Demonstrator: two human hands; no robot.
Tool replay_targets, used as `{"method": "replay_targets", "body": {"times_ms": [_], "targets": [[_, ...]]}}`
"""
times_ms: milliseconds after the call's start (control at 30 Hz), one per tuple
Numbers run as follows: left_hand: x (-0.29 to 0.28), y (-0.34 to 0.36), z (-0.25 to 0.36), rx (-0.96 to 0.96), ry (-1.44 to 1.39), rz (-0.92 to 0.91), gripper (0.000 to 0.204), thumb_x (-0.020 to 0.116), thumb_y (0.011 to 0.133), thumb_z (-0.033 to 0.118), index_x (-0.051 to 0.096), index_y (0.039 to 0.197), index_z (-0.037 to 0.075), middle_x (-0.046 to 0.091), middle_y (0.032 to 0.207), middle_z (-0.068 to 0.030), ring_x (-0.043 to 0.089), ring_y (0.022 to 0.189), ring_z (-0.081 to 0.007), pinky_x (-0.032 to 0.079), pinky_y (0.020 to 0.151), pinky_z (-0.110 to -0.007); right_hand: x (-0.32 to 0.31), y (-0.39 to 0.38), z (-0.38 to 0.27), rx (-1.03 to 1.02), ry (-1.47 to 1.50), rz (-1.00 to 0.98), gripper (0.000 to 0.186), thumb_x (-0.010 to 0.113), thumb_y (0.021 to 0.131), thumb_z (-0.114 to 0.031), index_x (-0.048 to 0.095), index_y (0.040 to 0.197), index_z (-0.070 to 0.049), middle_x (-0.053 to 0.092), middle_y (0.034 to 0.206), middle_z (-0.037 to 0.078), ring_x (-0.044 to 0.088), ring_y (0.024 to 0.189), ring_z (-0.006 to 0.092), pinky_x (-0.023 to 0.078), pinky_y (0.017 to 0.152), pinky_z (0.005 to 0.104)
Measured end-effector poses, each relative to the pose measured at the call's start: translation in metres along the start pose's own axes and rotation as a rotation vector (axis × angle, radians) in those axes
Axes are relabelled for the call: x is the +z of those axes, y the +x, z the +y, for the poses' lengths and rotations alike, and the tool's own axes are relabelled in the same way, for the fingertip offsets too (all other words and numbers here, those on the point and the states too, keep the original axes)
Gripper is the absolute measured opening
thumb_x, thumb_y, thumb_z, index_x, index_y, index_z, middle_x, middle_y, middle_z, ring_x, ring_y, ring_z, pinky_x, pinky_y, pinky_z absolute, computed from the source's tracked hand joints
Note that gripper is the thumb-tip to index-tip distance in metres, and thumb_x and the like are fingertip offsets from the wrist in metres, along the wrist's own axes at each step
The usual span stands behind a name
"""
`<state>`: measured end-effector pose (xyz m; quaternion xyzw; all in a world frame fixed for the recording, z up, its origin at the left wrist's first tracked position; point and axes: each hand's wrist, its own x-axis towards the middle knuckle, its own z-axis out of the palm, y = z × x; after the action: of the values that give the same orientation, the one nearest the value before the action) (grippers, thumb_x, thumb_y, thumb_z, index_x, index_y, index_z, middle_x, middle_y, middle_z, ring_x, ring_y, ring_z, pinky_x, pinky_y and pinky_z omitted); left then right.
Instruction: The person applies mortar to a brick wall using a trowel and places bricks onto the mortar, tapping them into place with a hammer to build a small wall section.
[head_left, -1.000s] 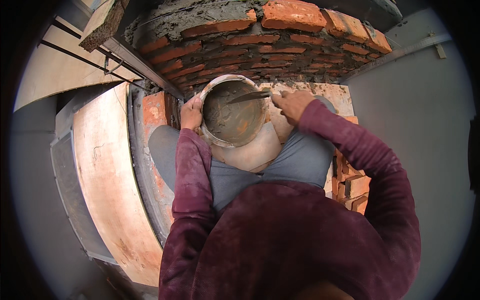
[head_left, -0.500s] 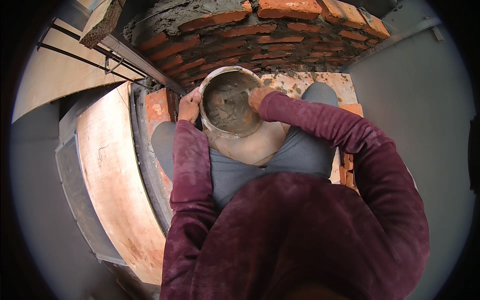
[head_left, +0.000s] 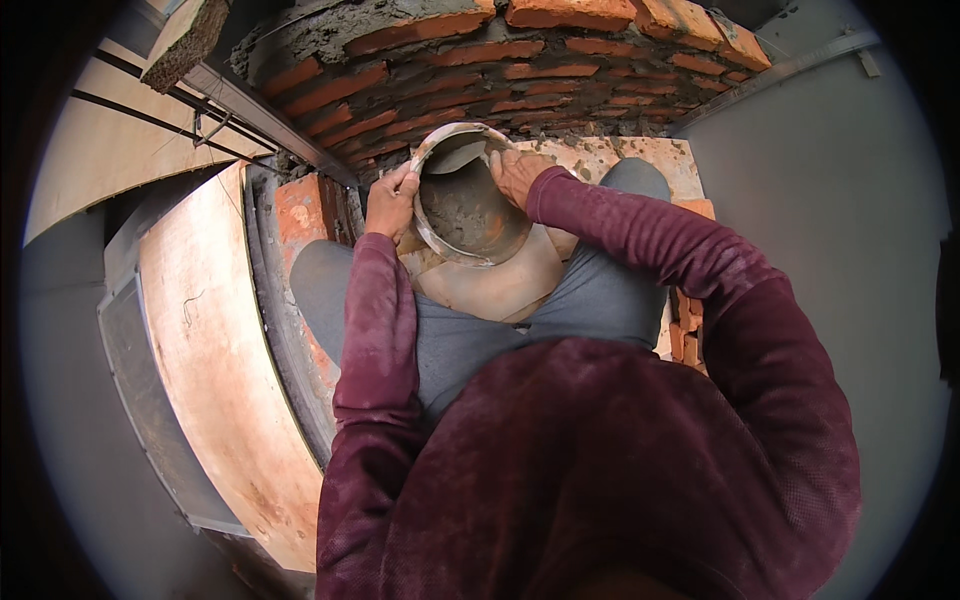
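The left hand [head_left: 392, 200] pinches the left rim of the bucket [head_left: 505, 235], thumb at the lip; the right hand [head_left: 514, 177], forearm slanting inward, curls its fingers together around the trowel [head_left: 458, 157], blade inside; the bucket is between the knees [head_left: 638, 182], near the far edge of the spattered board [head_left: 662, 160].

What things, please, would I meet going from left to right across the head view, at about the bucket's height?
Plywood panel, leftmost orange brick, left hand, bucket, right hand, right knee, grey wall.
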<state>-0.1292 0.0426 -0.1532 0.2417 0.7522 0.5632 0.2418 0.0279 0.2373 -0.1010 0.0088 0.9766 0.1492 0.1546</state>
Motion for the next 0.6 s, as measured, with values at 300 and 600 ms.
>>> {"method": "replay_targets", "body": {"times_ms": [300,600], "targets": [[0.02,-0.029,0.038,-0.028,0.199,0.029,0.037,0.06,0.092,0.022,0.063,0.127,0.009,0.068,0.117,-0.0168,0.067,0.106,-0.0242,0.048,0.093,-0.031,0.093,-0.005,-0.026,-0.103,0.326,-0.374,0.017,0.057,0.084,-0.021,0.067,0.092,-0.009,0.066,0.087,0.007,0.066,0.082,0.0235,0.053,0.073,0.0362],[0.021,-0.045,0.035,0.027,0.102,0.028,0.034,0.056,0.095,0.016,0.063,0.126,0.007,0.067,0.12,-0.0173,0.064,0.111,-0.023,0.045,0.096,-0.029,0.083,0.006,0.007,-0.113,0.688,-0.657,0.039,0.076,0.067,-0.027,0.069,0.095,-0.001,0.071,0.086,0.017,0.069,0.089,0.0345,0.054,0.074,0.042]]}}
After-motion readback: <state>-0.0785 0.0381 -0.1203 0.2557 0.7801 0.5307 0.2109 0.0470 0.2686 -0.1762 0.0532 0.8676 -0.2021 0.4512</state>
